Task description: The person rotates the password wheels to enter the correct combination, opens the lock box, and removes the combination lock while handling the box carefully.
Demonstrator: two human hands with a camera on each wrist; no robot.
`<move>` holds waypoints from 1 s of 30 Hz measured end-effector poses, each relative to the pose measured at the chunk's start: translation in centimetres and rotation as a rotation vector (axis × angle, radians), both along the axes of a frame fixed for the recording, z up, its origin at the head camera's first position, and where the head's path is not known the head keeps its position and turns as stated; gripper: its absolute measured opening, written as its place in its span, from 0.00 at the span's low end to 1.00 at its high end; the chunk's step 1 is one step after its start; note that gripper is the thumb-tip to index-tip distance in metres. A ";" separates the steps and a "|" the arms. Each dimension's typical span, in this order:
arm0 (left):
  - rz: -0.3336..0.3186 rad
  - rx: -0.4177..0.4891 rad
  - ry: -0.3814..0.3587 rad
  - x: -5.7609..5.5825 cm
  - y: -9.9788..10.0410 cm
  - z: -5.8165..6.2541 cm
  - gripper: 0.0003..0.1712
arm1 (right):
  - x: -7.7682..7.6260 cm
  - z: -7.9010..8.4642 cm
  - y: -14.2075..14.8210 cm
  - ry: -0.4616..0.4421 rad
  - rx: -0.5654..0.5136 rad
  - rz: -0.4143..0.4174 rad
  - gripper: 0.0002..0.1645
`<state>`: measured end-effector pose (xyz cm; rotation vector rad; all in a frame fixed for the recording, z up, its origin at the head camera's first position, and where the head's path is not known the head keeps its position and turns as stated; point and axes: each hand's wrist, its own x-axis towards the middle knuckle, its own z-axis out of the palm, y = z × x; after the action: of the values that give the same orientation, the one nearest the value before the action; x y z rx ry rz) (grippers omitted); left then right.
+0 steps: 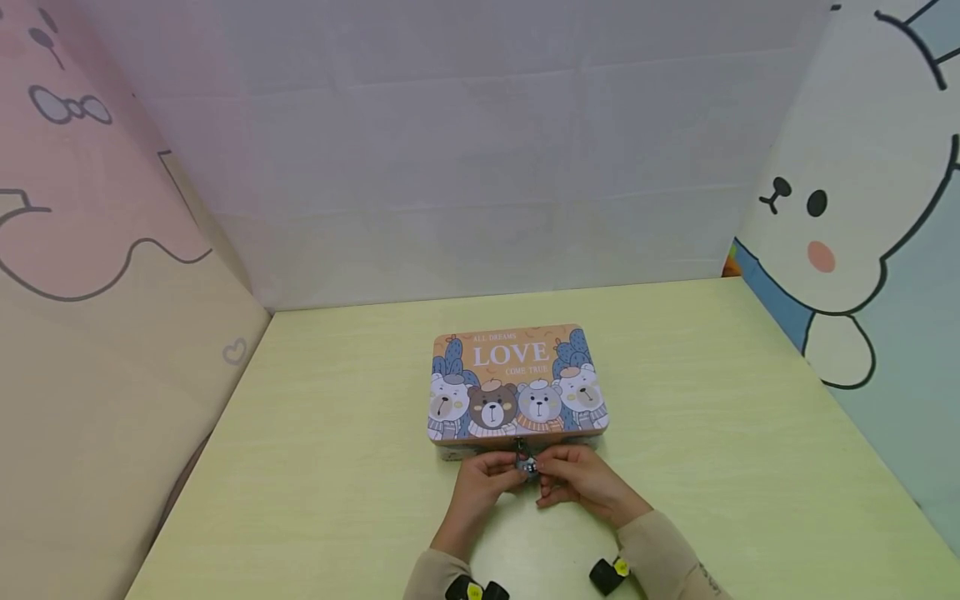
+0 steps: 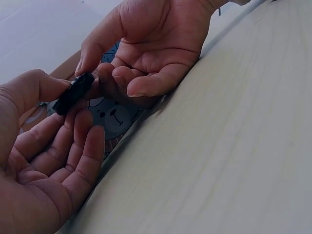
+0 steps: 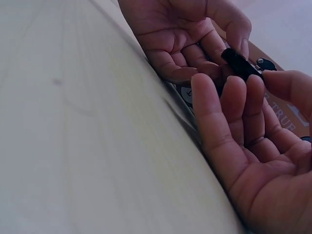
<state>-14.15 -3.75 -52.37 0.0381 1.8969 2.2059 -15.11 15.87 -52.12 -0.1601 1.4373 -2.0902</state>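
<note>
A tin box (image 1: 491, 408) with cartoon bears and the word LOVE on its lid lies closed on the table. At the middle of its front edge hangs a small dark padlock (image 1: 528, 467). My left hand (image 1: 482, 485) pinches the padlock body between thumb and fingers from the left. From the right, my right hand (image 1: 583, 483) pinches the other side, thumb at the end of the padlock (image 3: 241, 64) in the right wrist view. The other fingers of both hands curve loosely beneath it. My fingers hide part of the padlock's face.
The pale yellow-green table (image 1: 322, 467) stretches around the box. A white back wall (image 1: 480, 183) stands behind it, with cartoon-printed panels on both sides. Black wrist-worn devices (image 1: 606, 577) sit near both sleeves.
</note>
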 end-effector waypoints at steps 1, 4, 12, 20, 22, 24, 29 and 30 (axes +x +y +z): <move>-0.002 0.000 0.001 0.0 0.0 0.0 0.16 | 0.0 0.0 0.0 0.000 0.001 0.000 0.09; -0.009 0.007 0.007 0.0 0.0 -0.1 0.16 | 0.0 -0.1 0.0 -0.002 0.005 -0.002 0.09; -0.008 0.022 0.010 0.0 0.0 -0.1 0.15 | 0.0 -0.2 0.0 0.005 -0.006 -0.002 0.09; -0.012 0.056 0.003 0.1 0.0 -0.1 0.17 | 0.0 -0.1 0.0 0.005 0.014 -0.008 0.09; -0.011 0.051 0.004 0.1 -0.1 -0.1 0.17 | 0.0 -0.1 0.0 0.005 0.017 -0.008 0.09; -0.010 0.045 0.003 0.1 -0.1 -0.2 0.17 | 0.0 -0.1 0.0 0.006 0.016 -0.008 0.09; -0.007 0.015 0.001 0.1 -0.1 -0.1 0.17 | 0.0 -0.1 0.0 0.009 0.016 -0.005 0.09; -0.006 0.010 0.001 0.1 -0.1 -0.1 0.17 | 0.0 -0.1 0.0 0.009 0.016 -0.005 0.09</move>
<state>-14.03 -3.89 -52.45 0.0466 1.8843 2.2114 -15.08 15.86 -52.22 -0.1598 1.4613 -2.0837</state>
